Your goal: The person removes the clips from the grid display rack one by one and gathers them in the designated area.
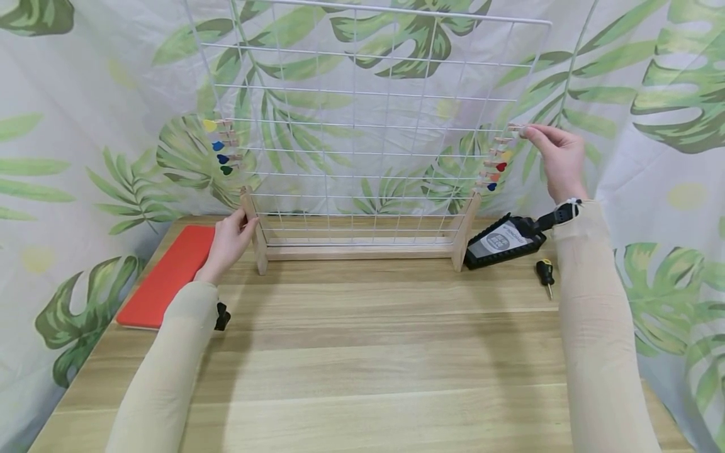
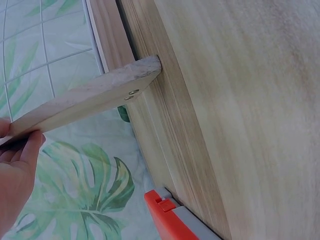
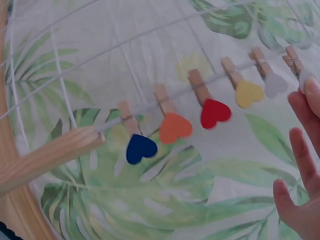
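At the right edge of the grid, above other pegs, the right hand pinches a peg; lower left, the left hand grips the stand with curled fingers.

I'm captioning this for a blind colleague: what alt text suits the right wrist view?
A right hand pinches the pale heart on a wooden clothespin, last in a row clipped along the edge of a white wire grid. Toward a wooden upright, the other pins bear pale, yellow, red, orange and dark blue hearts; leaf-patterned cloth hangs behind.
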`<state>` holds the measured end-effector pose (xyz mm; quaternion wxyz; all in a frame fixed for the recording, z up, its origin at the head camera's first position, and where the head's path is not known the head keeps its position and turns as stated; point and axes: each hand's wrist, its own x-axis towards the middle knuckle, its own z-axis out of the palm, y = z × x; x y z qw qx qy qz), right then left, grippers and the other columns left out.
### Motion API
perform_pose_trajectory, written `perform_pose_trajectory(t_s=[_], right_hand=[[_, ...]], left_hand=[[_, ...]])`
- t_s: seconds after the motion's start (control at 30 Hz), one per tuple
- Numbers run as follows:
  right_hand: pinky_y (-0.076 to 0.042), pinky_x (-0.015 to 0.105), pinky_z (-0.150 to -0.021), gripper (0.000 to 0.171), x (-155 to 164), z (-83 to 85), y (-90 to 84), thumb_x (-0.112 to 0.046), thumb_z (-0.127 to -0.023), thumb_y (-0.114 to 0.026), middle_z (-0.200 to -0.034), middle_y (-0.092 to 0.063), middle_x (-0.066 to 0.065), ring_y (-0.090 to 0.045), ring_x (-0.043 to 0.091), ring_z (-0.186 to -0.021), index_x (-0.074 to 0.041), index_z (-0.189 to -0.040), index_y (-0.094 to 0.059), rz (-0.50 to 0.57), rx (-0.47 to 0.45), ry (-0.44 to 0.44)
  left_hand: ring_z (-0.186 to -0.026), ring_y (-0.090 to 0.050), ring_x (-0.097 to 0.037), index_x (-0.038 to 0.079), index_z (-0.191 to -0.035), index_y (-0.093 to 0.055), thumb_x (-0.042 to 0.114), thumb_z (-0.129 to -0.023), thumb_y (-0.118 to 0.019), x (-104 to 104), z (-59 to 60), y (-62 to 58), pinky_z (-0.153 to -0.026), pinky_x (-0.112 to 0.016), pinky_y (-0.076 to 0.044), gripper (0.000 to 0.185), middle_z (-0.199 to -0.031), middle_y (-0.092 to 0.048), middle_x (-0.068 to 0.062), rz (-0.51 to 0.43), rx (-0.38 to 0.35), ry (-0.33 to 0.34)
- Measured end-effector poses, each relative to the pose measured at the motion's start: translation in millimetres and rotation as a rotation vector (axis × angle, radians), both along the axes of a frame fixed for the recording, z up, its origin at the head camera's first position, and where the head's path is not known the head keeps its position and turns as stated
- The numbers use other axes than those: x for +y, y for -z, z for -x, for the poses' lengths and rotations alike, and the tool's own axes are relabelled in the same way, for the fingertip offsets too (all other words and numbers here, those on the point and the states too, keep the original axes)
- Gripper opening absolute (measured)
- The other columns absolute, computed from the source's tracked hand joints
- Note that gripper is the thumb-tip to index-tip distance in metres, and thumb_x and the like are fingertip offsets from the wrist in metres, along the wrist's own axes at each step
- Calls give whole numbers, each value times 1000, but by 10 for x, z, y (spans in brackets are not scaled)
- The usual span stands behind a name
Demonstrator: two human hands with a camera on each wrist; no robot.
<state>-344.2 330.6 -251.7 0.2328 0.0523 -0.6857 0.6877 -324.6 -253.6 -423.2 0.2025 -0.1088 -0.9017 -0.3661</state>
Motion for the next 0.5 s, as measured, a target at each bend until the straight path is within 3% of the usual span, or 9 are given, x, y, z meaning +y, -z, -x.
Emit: perform_pose_trajectory(t_s=[0.1,0.23,0.5], right_hand=[[-40,18,-101,18,78,-37,12,-20,-83,-81,-85,-77,-10,-64,5,-95,-10,-98,-79,36,-3,1],[-43,15,-93,18,151,-68,44,-17,-82,-81,-85,-77,-8,-66,5,-92,-8,-98,-79,56,13,4],[-44,14,-92,14,206,-130,153,-14,-83,-80,-88,-78,-10,-65,4,-96,-10,-97,-79,68,16,1]], left_hand=[[-71,-51,-16,-4,-97,-57,17,-103,-53,3,0,6,-59,-12,-39,22,-89,-67,-23,-8,-7,6],[-72,-53,-16,-3,-97,-56,18,-103,-52,7,-7,-4,-59,-12,-39,23,-91,-67,-24,-9,-16,0],[-68,-49,-18,-3,-95,-56,19,-103,-53,10,-6,-3,-57,-16,-38,23,-85,-65,-21,0,-12,-10]])
